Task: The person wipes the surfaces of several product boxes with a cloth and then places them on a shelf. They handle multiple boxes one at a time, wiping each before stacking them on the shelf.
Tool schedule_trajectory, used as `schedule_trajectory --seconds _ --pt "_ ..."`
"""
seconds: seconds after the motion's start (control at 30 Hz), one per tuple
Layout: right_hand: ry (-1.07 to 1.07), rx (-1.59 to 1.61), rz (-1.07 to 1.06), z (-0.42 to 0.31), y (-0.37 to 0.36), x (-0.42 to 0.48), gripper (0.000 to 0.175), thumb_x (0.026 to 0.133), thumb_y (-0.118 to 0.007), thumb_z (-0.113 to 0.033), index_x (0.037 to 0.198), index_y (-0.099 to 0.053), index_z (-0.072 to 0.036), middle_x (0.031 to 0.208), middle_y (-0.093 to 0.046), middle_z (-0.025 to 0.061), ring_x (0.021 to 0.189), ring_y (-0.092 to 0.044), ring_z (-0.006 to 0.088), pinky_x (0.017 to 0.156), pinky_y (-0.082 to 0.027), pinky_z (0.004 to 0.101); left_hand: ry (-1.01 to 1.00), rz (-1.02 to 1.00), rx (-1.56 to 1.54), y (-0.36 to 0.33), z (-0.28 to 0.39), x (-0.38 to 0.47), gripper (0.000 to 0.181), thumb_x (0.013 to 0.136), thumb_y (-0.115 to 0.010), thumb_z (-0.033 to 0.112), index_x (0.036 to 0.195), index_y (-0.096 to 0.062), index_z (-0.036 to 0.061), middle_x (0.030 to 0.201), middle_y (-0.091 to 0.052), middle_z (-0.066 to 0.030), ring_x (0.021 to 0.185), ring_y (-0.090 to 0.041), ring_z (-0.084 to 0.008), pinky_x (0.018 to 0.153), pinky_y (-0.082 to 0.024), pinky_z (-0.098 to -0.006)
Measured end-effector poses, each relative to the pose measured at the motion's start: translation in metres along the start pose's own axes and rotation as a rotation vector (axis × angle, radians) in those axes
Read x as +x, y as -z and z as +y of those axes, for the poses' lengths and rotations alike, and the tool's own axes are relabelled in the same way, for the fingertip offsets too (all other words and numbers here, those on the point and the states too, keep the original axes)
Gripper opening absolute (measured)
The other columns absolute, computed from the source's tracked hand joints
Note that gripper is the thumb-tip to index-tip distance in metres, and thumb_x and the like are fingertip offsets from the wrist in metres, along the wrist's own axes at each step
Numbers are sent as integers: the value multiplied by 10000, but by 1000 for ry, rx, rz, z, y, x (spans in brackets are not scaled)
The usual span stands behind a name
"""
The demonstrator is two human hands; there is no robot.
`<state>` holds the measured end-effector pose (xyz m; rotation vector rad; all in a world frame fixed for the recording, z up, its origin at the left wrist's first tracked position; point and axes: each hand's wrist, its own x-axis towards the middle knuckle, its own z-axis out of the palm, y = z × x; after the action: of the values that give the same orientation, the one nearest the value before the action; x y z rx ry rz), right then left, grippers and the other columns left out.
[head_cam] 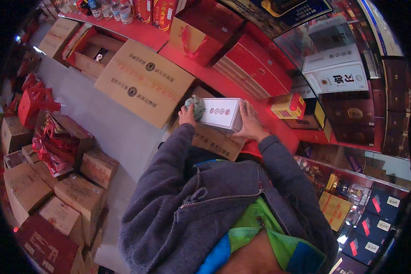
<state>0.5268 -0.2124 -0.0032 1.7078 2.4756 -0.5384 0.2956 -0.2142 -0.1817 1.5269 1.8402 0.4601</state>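
Note:
A white carton with a row of round red marks (220, 111) lies before me, above an opened cardboard box (219, 140). My left hand (187, 115) presses a crumpled grey-green cloth (196, 107) against the carton's left end. At the other end, my right hand (249, 120) is spread along the carton's side, thumb low and fingers at the top edge. The carton's underside is hidden, so what bears it cannot be told.
Left of the carton stands a large printed cardboard box (145, 82). Red gift boxes (257, 65) and a small yellow-and-red box (287, 106) rest on the red shelf (188, 63). Stacked cartons (78, 191) and red bags (37, 99) occupy the floor at left; a glass display case (356, 174) is at right.

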Motion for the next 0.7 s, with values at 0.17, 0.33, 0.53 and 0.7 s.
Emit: schedule_trajectory --seconds 0.17,0.33,0.53,0.7 --pt "-27 -51 -26 -2 -1 3 1335 440 -840 -406 1420 -10 -41 1413 -120 296 1309 -158 455 1045 -209 516 47 -12 92 -14 -20 4 715 637 -657 20 1249 -394 280 1217 -387 -168 1085 -434 -405 806 -483 -457" --pt "-6 -16 -1 -7 -2 8 1353 420 -844 -401 1425 2 -72 1410 -122 295 1301 -160 477 1001 -212 608 85 -118 148 -20 -35 4 605 689 -620 46 1214 -414 263 1198 -398 -176 1060 -451 -416 792 -482 -459" --pt "-85 -43 -99 -14 -1 13 1339 452 -842 -406 1430 20 -99 1435 -62 276 1319 -109 469 1021 -194 587 39 -158 190 -8 -43 -4 604 692 -656 109 1227 -405 231 1262 -370 -198 1073 -440 -437 873 -439 -466" --pt "-46 1 -76 -22 2 18 1332 453 -837 -418 1430 13 -106 1434 -56 278 1324 -91 467 980 -217 637 25 -245 196 10 -45 2 821 576 -775 164 1280 -361 244 1245 -388 -220 1115 -420 -441 897 -420 -478"
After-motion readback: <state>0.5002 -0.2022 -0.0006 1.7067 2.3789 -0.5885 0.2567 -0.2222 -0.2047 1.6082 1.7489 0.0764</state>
